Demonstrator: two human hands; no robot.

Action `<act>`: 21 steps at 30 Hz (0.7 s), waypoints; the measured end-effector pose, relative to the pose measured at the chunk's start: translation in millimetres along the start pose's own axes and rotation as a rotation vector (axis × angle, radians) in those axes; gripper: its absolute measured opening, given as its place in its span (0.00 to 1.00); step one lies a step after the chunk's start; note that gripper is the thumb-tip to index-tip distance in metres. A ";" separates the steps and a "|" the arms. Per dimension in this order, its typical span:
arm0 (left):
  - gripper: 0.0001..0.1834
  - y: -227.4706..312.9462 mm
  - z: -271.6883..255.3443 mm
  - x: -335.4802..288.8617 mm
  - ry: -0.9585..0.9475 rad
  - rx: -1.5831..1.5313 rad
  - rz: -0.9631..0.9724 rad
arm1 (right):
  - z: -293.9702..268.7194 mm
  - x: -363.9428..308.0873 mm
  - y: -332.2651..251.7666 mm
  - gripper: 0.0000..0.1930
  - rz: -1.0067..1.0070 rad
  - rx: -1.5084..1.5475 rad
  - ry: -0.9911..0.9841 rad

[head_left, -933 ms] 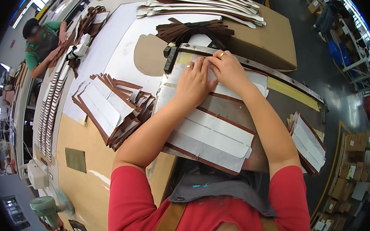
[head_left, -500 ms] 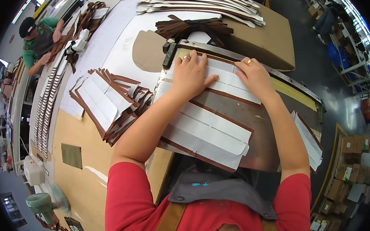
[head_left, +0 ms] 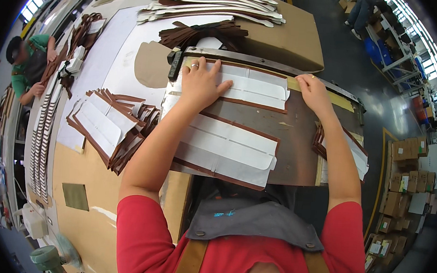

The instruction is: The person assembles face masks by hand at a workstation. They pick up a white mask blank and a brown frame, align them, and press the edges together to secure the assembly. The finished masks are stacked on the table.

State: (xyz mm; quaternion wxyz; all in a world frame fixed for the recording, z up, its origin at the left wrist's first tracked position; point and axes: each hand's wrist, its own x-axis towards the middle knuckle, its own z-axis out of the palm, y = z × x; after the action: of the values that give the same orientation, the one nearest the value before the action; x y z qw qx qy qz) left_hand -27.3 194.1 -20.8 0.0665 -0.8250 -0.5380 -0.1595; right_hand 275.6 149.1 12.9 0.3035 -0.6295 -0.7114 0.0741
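Observation:
A brown-edged panel with white backing (head_left: 254, 91) lies along the metal rail (head_left: 264, 60) at the far side of a grey metal plate (head_left: 302, 137). My left hand (head_left: 202, 84) rests open on the panel's left end, fingers spread toward the rail. Beyond the panel's right end, my right hand (head_left: 315, 95) is closed by a yellow strip (head_left: 340, 102) along the rail; anything in its fingers is hidden. A second white-backed panel (head_left: 228, 145) lies nearer me, overhanging the plate's front edge. More such panels are stacked to the left (head_left: 98, 123) and right (head_left: 354, 151).
A brown box (head_left: 291, 37), white strips (head_left: 212, 4) and a tied bundle of brown strips (head_left: 200, 34) lie beyond the rail. A black block (head_left: 175, 65) sits at its left end. At far left, a co-worker (head_left: 30, 67) handles brown strips.
My right hand has come off the far panel and moved right along the rail, uncovering the panel's right end. My left hand stays on the panel. The whole view has shifted slightly.

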 end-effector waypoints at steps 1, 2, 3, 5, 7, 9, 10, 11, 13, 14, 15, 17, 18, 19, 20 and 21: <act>0.35 0.7 -1.2 0.7 -0.024 -0.022 -0.007 | -3.9 -1.8 -5.3 0.14 0.112 -0.009 -0.057; 0.35 -2.0 -4.0 -0.1 -0.050 -0.034 -0.020 | -5.5 -3.9 -20.8 0.14 0.219 -0.009 -0.116; 0.36 -5.2 -7.0 -0.8 -0.074 -0.046 -0.036 | -5.5 -6.9 -31.1 0.15 0.322 -0.009 -0.177; 0.38 -2.1 -11.1 4.4 -0.161 -0.096 -0.047 | 9.4 -18.5 -24.2 0.15 0.261 -0.081 -0.208; 0.40 -13.1 -7.2 3.5 -0.131 -0.151 -0.020 | 27.9 -24.6 -17.3 0.15 0.145 -0.125 -0.116; 0.40 -17.9 -19.3 0.2 -0.145 -0.246 -0.101 | 31.8 -27.3 -12.7 0.12 0.111 0.014 -0.006; 0.36 -16.9 -21.0 -11.0 0.004 -0.167 -0.058 | 26.0 -28.8 -18.1 0.11 0.029 0.065 0.087; 0.31 -12.8 -36.7 -22.3 0.019 -0.174 -0.015 | 12.0 -34.2 -23.0 0.09 -0.033 0.112 0.186; 0.22 -3.2 -75.0 -50.6 -0.269 -0.400 0.188 | -33.1 -57.1 -21.2 0.07 0.079 0.168 0.292; 0.19 0.1 -84.1 -68.7 -0.320 -0.391 0.378 | -62.2 -74.6 -1.2 0.06 0.157 0.245 0.341; 0.24 4.6 -91.7 -85.8 -0.407 -0.415 0.467 | -90.9 -93.3 23.7 0.06 0.243 0.313 0.390; 0.29 9.4 -77.2 -123.2 -0.408 -0.313 0.447 | -132.3 -125.2 63.0 0.07 0.162 0.403 0.548; 0.30 10.5 -62.9 -129.1 -0.354 -0.295 0.408 | -149.7 -143.5 73.2 0.07 0.255 0.396 0.539; 0.31 11.5 -50.4 -133.3 -0.303 -0.281 0.371 | -164.6 -163.9 81.5 0.08 0.353 0.389 0.536; 0.29 15.4 -50.8 -127.7 -0.324 -0.237 0.345 | -180.2 -186.5 89.4 0.09 0.453 0.378 0.542; 0.29 18.8 -47.5 -121.5 -0.280 -0.224 0.323 | -182.3 -206.6 107.2 0.09 0.510 0.299 0.502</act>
State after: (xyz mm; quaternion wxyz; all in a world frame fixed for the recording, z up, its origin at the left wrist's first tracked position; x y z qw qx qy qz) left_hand -64.2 67.7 -15.7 -0.0759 -0.9167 -0.3818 -0.0896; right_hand 467.3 -74.7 37.4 0.5285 -0.7334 -0.4172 0.0939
